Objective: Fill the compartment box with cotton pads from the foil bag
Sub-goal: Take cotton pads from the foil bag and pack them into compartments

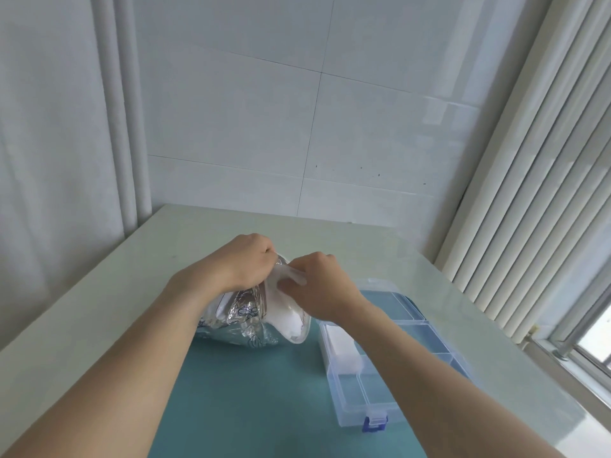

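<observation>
Gripping the mouth of the foil bag (244,320), the left hand (246,259) and right hand (322,285) meet above a teal mat (248,391) on the bench (99,292). White cotton pads (287,317) show inside, seemingly pinched by the right fingers. Just right, the clear compartment box (390,358) lies open.

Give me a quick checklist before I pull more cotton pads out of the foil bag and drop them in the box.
1. Foil bag mouth held open by left hand: ok.
2. Right hand at the opening: ok.
3. Cotton pads showing inside the bag: ok.
4. Compartment box lid open: ok.
5. Free compartments left: ok, near ones look empty.
6. Pad actually pinched: cannot tell.
</observation>
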The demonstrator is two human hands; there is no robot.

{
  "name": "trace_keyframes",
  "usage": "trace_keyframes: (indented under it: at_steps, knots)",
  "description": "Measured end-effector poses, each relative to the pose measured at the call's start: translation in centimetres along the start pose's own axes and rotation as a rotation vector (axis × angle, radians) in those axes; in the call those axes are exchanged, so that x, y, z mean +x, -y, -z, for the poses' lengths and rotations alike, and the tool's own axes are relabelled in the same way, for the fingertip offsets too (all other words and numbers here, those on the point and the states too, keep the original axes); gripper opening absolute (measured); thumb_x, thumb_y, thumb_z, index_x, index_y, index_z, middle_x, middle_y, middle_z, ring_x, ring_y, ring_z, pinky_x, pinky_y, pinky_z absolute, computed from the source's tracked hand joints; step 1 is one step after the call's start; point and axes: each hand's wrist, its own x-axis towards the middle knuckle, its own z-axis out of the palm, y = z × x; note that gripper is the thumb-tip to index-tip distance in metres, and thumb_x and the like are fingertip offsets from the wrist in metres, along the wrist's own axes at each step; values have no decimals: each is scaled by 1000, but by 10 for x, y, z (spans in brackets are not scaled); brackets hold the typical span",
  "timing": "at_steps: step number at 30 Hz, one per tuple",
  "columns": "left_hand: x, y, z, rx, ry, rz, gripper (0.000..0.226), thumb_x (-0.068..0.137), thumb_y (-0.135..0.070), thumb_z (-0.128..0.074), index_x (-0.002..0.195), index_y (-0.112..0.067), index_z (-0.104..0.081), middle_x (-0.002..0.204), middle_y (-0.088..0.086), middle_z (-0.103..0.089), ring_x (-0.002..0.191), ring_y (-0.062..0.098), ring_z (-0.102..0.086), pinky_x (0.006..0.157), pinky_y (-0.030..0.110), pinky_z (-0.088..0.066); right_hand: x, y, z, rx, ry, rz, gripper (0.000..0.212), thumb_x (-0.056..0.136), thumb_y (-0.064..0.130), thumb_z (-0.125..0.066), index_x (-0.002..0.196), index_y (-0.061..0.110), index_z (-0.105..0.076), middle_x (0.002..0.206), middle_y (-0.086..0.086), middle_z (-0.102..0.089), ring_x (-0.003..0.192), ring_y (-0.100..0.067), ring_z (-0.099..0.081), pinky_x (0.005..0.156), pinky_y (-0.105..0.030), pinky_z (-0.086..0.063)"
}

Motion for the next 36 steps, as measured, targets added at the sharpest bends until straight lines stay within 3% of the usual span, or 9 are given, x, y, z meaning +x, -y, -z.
trace_keyframes:
  at_steps: [4,7,11,17,22,25,28,31,36]
  knots:
    - [1,-2,-2,22,-50,-6,27,102,-21,-42,85,-8,-59,80,5,-61,72,20,-53,59,30,-36,-5,-14,15,242,-36,-154,25,91,19,-66,72,3,-61,62,-4,-60,43,-18,-63,43,-23,-41]
    - [3,-1,-7,51,-79,18,26,100,-23,-42,90,-8,-60,85,6,-62,76,22,-55,61,31,-38,-15,-26,19,566,-101,-281,15,92,16,-70,93,1,-72,83,-10,-73,59,-27,-73,61,-39,-61]
    - [3,-11,-23,106,-153,83,35,102,-37,-38,100,-9,-58,99,7,-63,93,28,-59,83,40,-49,-27,-40,24,942,-123,-384,12,90,6,-72,99,-2,-72,95,-15,-74,77,-25,-75,67,-38,-62]
    - [-22,-69,-42,-319,-676,-312,11,93,-21,-54,85,-15,-60,81,-8,-61,79,12,-55,73,29,-47,-45,-62,48,1270,-115,-395,28,84,8,-75,107,-7,-69,87,-9,-71,74,-18,-69,60,-27,-57]
    - [-31,-99,-71,-406,-319,-100,54,92,-41,-63,137,-20,-41,128,-7,-43,119,7,-44,88,15,-32,-64,-77,61,1206,-6,-178,21,82,17,-76,99,4,-74,79,-8,-66,66,-17,-62,52,-24,-51]
    - [-29,-94,-81,-342,-333,-132,61,91,-42,-65,142,-20,-40,134,-6,-40,129,6,-38,92,9,-25,-68,-87,61,1160,8,-146,23,83,17,-77,102,5,-74,85,-11,-67,69,-18,-61,52,-25,-51]
    - [-26,-87,-78,-352,-352,-180,28,96,-33,-62,120,-21,-65,112,-13,-65,105,-3,-57,84,9,-39,-72,-94,58,1136,-16,-159,31,81,19,-79,107,3,-74,91,-13,-68,73,-19,-62,52,-26,-51]
    - [-22,-84,-75,-512,-228,-150,19,96,-29,-63,88,-18,-76,74,-3,-75,68,12,-71,69,34,-60,-78,-104,56,1104,-51,-163,29,84,19,-78,108,4,-74,93,-13,-70,76,-20,-64,54,-26,-51]
    - [-25,-84,-77,-653,-100,-59,23,98,-21,-61,88,-8,-76,71,10,-75,65,25,-74,66,37,-62,-83,-110,55,1078,-150,-185,32,83,19,-78,108,0,-72,87,-11,-69,73,-20,-65,52,-26,-50]
